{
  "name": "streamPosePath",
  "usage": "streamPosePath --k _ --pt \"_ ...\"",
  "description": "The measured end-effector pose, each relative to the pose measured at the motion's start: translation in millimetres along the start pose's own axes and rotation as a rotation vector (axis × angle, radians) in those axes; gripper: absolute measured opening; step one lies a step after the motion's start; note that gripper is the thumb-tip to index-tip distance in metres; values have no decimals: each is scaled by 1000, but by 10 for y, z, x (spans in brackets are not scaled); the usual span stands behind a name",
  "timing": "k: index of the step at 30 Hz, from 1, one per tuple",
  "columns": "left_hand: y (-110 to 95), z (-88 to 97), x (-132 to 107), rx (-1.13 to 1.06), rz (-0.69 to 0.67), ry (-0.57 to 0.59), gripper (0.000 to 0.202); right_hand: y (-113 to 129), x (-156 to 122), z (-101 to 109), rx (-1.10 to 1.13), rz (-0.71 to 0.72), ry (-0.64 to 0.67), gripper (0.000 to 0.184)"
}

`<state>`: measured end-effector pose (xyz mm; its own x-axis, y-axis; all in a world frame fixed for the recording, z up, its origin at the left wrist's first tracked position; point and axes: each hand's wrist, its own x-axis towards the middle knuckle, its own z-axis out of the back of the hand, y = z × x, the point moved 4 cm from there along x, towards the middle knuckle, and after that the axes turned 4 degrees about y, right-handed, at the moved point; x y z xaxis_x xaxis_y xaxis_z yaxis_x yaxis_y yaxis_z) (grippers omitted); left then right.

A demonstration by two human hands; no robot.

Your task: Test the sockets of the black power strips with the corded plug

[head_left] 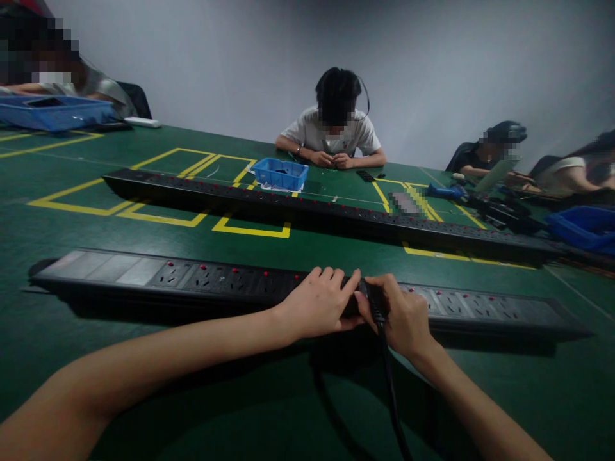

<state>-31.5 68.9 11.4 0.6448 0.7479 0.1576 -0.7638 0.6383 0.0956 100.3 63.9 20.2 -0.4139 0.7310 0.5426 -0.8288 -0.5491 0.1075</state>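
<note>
A long black power strip lies across the green table in front of me, with rows of sockets and small red parts along its top. My left hand is closed around the strip near its middle, thumb and fingers on either side. Right beside it, my right hand grips a black power plug at the strip's sockets. The plug's prongs are hidden, so I cannot tell how far in it sits. A black cable runs down from the plug towards me.
Behind lies a second long black strip. Farther back are a small blue bin, a blue tray at left and a blue container at right. Yellow tape marks the table. Several people sit along the far side.
</note>
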Motion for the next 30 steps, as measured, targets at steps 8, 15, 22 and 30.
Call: streamPosePath --k 8,15,22,30 --pt "3 -8 -4 -16 -1 -9 72 -8 5 0 11 5 2 22" --pt "2 -6 1 -19 -3 -4 71 -7 1 0 9 3 7 22" --pt "0 0 -4 -10 -4 -2 71 -17 -10 -14 6 7 -4 22" --pt "2 5 -7 -5 -3 -10 70 -11 -13 -6 22 11 1 23"
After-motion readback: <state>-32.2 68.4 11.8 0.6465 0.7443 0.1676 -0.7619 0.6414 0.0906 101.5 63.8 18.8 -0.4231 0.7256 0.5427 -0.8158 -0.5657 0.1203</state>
